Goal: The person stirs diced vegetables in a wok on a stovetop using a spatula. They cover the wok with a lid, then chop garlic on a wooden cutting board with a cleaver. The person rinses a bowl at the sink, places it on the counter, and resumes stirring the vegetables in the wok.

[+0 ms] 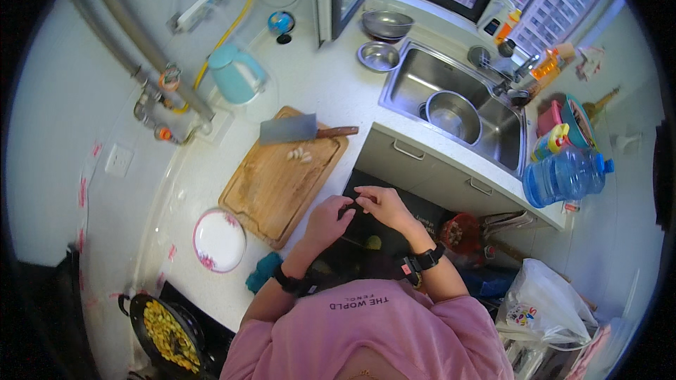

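Observation:
Over the floor just off the counter's edge, my left hand and my right hand face each other, fingertips close together. Fingers and thumb are bent and apart on both, and I see nothing held between them. Left of my hands a wooden cutting board lies on the white counter. Several peeled garlic cloves rest on the board. A cleaver lies across its far end, the wooden handle pointing right. Beside the board's near left edge is a white plate with a floral rim.
A wok of diced food sits on the stove at lower left. A teal cloth lies near my left forearm. Further off are a light-blue kettle, a metal bowl, a sink holding a metal pot, and blue water jugs.

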### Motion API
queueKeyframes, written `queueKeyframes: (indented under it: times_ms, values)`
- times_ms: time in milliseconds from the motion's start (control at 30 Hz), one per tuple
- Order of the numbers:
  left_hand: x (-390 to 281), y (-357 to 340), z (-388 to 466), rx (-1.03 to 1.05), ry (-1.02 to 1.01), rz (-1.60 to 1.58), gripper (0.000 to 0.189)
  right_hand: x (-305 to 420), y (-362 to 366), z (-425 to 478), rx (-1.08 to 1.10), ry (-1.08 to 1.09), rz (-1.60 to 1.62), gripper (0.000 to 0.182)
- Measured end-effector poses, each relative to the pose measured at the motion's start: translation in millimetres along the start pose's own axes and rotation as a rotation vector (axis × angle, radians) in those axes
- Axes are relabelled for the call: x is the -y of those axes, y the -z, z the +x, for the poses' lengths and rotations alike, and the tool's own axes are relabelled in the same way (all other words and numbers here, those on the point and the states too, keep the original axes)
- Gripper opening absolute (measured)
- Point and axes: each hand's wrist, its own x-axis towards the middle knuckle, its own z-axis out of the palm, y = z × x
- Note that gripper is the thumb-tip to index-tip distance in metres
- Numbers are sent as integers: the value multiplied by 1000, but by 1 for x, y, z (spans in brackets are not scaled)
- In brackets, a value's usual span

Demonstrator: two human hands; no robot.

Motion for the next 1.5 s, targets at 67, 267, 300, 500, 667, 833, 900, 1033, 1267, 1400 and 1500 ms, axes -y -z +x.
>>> queueKeyframes:
  times_ms: [67,267,300,500,667,833,900,1033,1267,1400,1500]
  values:
    - [-15,-11,20,24,-26,8,24,-3,26,-1,-35,0,5,32]
    - [-64,-65,91,101,-137,65,24,-30,116,-15,-168,65,42,32]
    - [-70,-80,102,132,-164,50,24,-36,130,-21,-201,67,59,32]
    - [-131,-176,162,465,-349,-23,23,-79,202,-85,-530,-10,113,33]
    - [-182,-270,164,810,-495,-146,21,-105,215,-183,-919,-120,331,36]
    - [-205,-360,100,1173,-632,-270,21,-123,156,-305,-1303,-461,256,33]
    - [-221,-382,57,1361,-623,-272,23,-151,102,-354,-1418,-583,137,32]
    - [-218,-407,-21,1610,-568,-226,26,-174,23,-435,-1637,-747,782,26]
    - [-210,-425,-122,1540,-502,-68,24,-352,-85,-591,-2254,-515,1700,31]
    - [-194,-422,-179,1310,-477,23,23,-400,-84,-630,-2323,-253,1884,20]
    - [-187,-406,-227,1194,-376,-1,23,-435,-113,-652,-2093,-357,1841,13]
